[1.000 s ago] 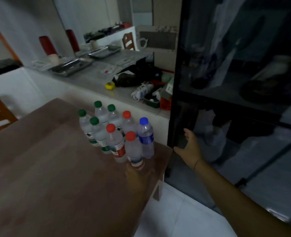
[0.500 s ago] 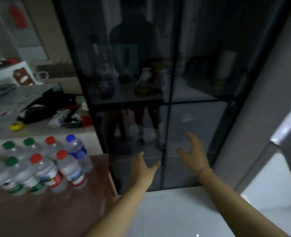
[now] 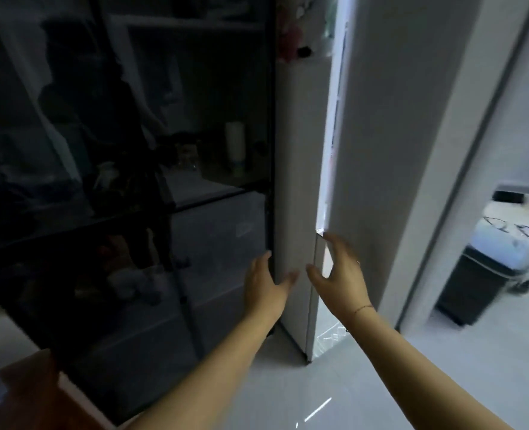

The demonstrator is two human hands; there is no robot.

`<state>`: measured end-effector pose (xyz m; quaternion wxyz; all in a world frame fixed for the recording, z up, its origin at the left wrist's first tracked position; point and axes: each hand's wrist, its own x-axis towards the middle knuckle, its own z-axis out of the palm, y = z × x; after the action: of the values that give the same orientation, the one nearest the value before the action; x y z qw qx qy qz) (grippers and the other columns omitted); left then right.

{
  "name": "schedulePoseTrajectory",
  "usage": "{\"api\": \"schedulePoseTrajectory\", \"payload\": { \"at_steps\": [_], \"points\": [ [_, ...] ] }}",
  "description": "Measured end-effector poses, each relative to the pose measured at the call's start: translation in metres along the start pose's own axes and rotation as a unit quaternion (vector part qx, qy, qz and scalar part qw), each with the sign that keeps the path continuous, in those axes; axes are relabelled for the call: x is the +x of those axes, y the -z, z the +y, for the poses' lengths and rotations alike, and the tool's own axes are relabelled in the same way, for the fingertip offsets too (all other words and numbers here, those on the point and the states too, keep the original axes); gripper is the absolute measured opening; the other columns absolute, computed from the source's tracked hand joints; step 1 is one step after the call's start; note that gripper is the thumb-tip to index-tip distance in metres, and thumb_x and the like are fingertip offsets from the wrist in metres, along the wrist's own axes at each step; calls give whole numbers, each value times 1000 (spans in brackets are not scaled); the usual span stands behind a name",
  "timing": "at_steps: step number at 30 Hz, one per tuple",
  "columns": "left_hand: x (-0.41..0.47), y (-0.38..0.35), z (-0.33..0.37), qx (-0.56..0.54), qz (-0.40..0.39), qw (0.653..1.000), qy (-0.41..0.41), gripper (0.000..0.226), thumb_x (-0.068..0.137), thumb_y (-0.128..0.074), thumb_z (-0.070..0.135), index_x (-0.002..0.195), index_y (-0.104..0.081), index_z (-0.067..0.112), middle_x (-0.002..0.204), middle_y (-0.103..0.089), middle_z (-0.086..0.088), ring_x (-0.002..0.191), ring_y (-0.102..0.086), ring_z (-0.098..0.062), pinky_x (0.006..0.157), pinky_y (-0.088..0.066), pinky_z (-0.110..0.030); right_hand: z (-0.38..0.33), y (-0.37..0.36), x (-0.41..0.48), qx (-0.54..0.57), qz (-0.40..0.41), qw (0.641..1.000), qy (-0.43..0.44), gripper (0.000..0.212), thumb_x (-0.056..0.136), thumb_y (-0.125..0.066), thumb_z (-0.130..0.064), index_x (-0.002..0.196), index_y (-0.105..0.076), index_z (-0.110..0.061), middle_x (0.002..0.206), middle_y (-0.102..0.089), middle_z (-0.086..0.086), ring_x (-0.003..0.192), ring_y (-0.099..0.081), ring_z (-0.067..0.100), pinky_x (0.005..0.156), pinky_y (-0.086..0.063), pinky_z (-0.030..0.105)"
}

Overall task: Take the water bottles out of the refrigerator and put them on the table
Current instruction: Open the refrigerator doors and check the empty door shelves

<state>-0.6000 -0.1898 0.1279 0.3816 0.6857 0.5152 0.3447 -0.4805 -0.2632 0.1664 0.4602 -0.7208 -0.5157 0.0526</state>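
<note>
**Both hands reach for the refrigerator**

Before the pale refrigerator (image 3: 294, 187), both arms stretch forward. Its upper door (image 3: 381, 119) stands slightly ajar, a bright strip of light showing along the edge. Left hand (image 3: 264, 282) is spread, fingers apart, holding nothing, just beside the cabinet's side. Right hand (image 3: 339, 271) is likewise spread and empty, fingertips near the door's lower corner. A dark glass cabinet (image 3: 117, 181) stands to the left. No water bottles show; a worktop corner (image 3: 24, 377) appears bottom left.
</note>
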Motion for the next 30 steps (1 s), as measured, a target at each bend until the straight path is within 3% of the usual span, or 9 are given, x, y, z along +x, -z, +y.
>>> {"api": "schedulePoseTrajectory", "payload": {
  "at_steps": [8,14,18,22,26,30],
  "points": [
    [-28,-68,43,22,-22,999,-35,69,86,-66,37,145,-36,18,151,-36,-6,139,-34,-24,110,-33,-35,42,40,-15,-5,3,1000,5,65,83,-63,-23,140,-31,-19,143,-37,3,131,-38,21,102,-28,20],
    [-22,-91,56,58,-46,996,-58,75,85,-63,45,147,-33,17,154,-33,-3,141,-32,-23,111,-32,-36,64,64,-7,9,37,998,-46,73,81,-67,-25,141,-27,-19,143,-35,4,131,-38,23,106,-32,28],
    [-6,-109,72,45,-60,994,-80,70,85,-64,46,145,-37,21,150,-37,0,137,-38,-21,111,-37,-39,80,91,0,-10,80,995,-61,66,82,-66,-23,138,-33,-16,138,-42,5,127,-44,22,106,-38,33],
    [10,-136,96,22,-97,986,-132,69,85,-65,44,144,-37,23,150,-38,2,137,-38,-20,110,-39,-39,100,118,11,-24,166,982,-90,57,81,-65,-16,133,-41,-12,131,-50,7,120,-49,22,103,-40,32],
    [24,-164,127,23,-122,974,-188,74,86,-62,46,148,-28,26,155,-29,3,141,-32,-20,111,-38,-39,131,144,18,-36,262,955,-133,56,78,-67,-13,129,-46,-9,125,-53,10,116,-51,24,100,-43,41],
    [32,-193,165,40,-130,956,-259,73,89,-58,46,150,-24,24,158,-25,1,145,-24,-20,115,-31,-41,178,170,34,-53,234,951,-193,70,78,-69,-21,138,-36,-10,136,-43,11,127,-41,25,105,-39,44]
  ]
}}
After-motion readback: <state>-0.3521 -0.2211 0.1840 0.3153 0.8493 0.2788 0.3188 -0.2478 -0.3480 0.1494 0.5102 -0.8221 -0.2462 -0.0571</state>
